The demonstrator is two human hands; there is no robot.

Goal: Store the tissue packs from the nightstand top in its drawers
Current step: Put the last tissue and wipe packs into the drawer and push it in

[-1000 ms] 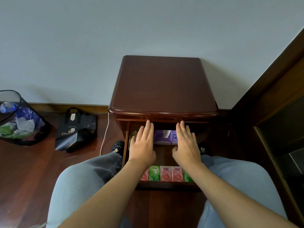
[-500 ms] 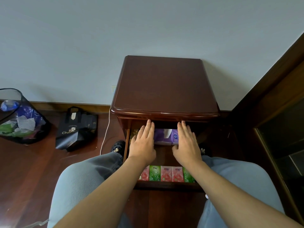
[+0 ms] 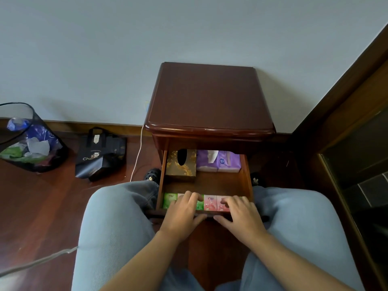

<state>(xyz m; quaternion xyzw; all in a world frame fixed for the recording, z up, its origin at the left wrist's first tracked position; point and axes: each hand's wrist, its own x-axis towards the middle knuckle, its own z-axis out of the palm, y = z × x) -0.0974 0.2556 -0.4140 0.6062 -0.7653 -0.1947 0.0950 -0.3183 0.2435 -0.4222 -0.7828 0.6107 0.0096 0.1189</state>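
Pink and green packs (image 3: pixel 210 202) lie in a row along the drawer (image 3: pixel 246 177) front, under both hands, left (image 3: pixel 182 213) and right (image 3: pixel 239 213), whose grip curls over that edge, so closing means pushing straight away toward the nightstand (image 3: pixel 210 97).

Nightstand (image 3: pixel 210 95): dark red-brown wood, set against the pale wall; top surface glossy. Top drawer (image 3: pixel 246 179) pulled out toward the viewer.

Drawer contents, back row: gold patterned tissue box (image 3: pixel 181 164) at left, purple soft tissue pack (image 3: pixel 219 161) just beside it at right, both partly under the top's overhang.

Front row: small green and pink tissue packs (image 3: pixel 211 203) standing in a line against the drawer front; exact count unclear, as hands cover part of the row.

Bare drawer floor between the two rows.

Nightstand stands on a reddish wooden floor (image 3: pixel 52 202).
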